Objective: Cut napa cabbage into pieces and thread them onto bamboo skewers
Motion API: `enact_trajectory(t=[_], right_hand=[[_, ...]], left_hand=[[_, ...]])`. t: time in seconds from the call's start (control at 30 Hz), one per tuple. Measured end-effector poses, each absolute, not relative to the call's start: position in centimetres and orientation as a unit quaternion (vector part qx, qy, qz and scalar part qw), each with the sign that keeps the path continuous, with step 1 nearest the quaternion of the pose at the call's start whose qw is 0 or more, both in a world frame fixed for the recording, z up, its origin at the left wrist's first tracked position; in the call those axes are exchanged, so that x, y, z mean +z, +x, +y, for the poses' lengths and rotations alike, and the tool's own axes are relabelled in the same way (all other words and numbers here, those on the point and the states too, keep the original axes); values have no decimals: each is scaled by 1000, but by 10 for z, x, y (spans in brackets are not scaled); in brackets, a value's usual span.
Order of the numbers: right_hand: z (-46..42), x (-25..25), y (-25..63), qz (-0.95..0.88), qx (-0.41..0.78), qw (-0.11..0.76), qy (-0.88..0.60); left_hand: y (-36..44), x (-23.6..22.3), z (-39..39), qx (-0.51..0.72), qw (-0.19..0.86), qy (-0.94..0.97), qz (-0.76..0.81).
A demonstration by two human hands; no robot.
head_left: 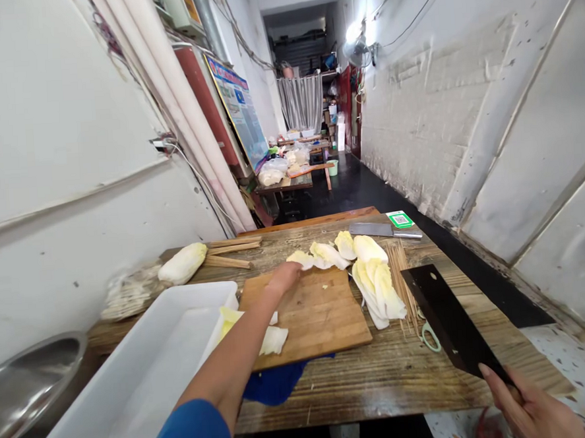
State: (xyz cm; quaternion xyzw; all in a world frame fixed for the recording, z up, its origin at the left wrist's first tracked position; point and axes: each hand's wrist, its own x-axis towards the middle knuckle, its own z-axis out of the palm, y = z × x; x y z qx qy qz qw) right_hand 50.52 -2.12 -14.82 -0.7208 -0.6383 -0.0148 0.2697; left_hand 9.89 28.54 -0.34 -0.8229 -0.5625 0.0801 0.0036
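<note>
A metal bowl (25, 387) sat at the far left, low down. Next to it was a big white tub (133, 374) on the wooden table (381, 372). Behind the tub lay a whole cabbage (182, 263) and some wooden sticks (230, 252).

The left hand (283, 277) reached out over the cutting board (311, 314). Its fingers touched a cabbage piece (301, 259) at the far edge of the board. I could not tell if the fingers were closed on the piece or just resting on it.

More cut cabbage leaves (376, 283) lay just right of the board, on thin skewers (404, 285). A second knife (382, 229) and a green card (400, 219) lay farther back.

The right hand (526, 406) was low at the right, fingers wrapped tight round the handle of a dark cleaver (447, 318). The blade was held up over green scissors (431, 336).
</note>
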Motion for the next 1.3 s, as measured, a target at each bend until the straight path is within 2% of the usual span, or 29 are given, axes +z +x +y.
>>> enact_trajectory(t=[0.17, 0.23, 0.33, 0.6, 0.73, 0.97, 1.3], right_hand=[[-9, -114, 482, -625, 75, 307, -714], [5, -94, 464, -610, 113, 300, -724], [34, -59, 430, -652, 154, 276, -689], [114, 5, 360, -819, 77, 63, -565], [145, 17, 349, -857, 54, 6, -512], [167, 23, 342, -871, 60, -46, -485], [179, 16, 332, -880, 74, -57, -466]], left_hand=[[111, 10, 225, 23, 81, -837, -540], [123, -5, 190, 22, 127, -867, -481], [137, -39, 148, 9, 135, -891, -434], [116, -95, 128, -240, 188, -860, -409], [112, -102, 128, -270, 174, -854, -410], [116, -102, 128, -288, 123, -841, -442], [118, -100, 129, -266, 82, -838, -469]])
